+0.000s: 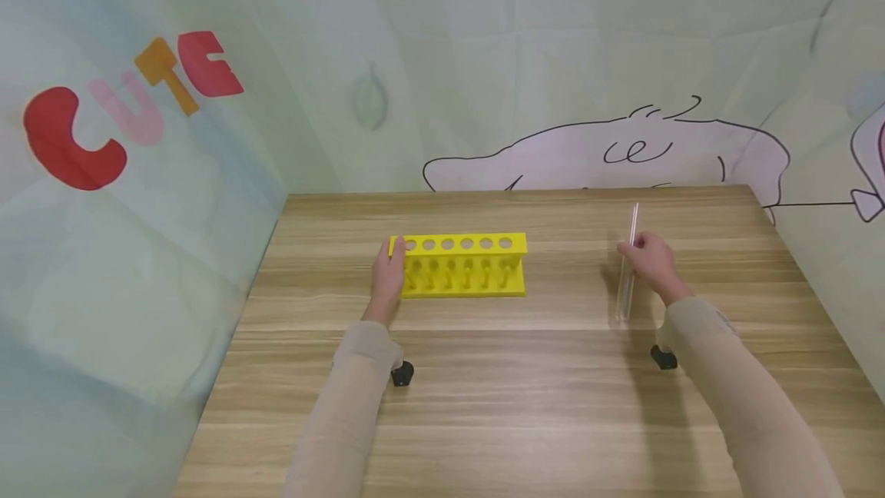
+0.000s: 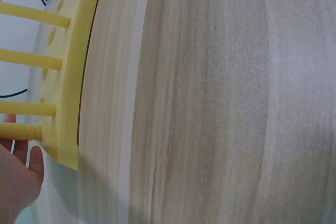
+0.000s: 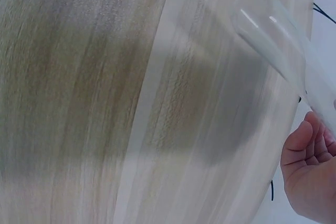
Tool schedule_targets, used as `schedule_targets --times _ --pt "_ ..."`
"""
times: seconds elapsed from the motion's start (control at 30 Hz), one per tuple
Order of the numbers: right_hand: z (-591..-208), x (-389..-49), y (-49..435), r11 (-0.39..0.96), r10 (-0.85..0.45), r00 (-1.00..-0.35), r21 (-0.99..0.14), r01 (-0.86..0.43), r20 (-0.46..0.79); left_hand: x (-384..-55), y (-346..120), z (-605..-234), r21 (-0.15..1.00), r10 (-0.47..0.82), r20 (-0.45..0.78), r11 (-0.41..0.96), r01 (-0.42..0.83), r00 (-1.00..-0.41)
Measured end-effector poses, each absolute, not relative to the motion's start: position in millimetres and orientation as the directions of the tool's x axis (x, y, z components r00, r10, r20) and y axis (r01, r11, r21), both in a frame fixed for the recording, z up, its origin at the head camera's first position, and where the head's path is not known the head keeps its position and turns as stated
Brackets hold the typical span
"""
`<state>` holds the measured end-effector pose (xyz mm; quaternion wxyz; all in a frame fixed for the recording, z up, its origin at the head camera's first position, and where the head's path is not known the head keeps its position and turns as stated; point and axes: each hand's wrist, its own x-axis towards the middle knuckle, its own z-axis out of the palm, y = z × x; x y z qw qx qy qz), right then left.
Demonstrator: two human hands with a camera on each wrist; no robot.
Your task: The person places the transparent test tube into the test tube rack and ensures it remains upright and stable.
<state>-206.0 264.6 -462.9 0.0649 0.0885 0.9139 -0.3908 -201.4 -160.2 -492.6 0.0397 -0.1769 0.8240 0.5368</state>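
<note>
At the left of centre on the table stands a yellow test tube rack point(image 1: 463, 290), with a row of round holes in its top and upright pegs below. My left hand point(image 1: 389, 275) grips its left end, the thumb lying over the top plate. In the left wrist view the rack point(image 2: 68, 93) shows its pegs, with the left hand point(image 2: 21, 177) around the end one. Off to the right, my right hand point(image 1: 650, 261) pinches a clear test tube point(image 1: 628, 283) by its upper part. The tube's point(image 3: 268, 30) rounded end points away from the right hand point(image 3: 310, 166).
Both items are over a wood-grain table point(image 1: 484, 406). A printed cloth backdrop point(image 1: 415, 60) rises behind the table's far edge and along its sides. Small black wrist devices point(image 1: 402, 373) hang beside the cuffs of the beige sleeves point(image 1: 346, 406).
</note>
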Motion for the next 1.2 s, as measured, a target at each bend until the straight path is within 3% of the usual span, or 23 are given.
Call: schedule_targets --times 0.4,0.93,1.2 --pt "-458 -209 263 0.669 0.101 -0.98 -0.717 0.195 -0.172 -201 -160 -491 0.857 -0.255 -0.25 0.39 -0.336 -0.934" --pt "-446 -208 255 0.556 0.105 -0.985 -0.813 0.171 -0.136 -200 -159 -490 0.867 -0.25 -0.275 0.353 -0.352 -0.928" --pt "-443 -209 254 0.594 0.097 -0.99 -0.791 0.143 -0.106 -200 -159 -490 0.869 -0.248 -0.283 0.341 -0.357 -0.926"
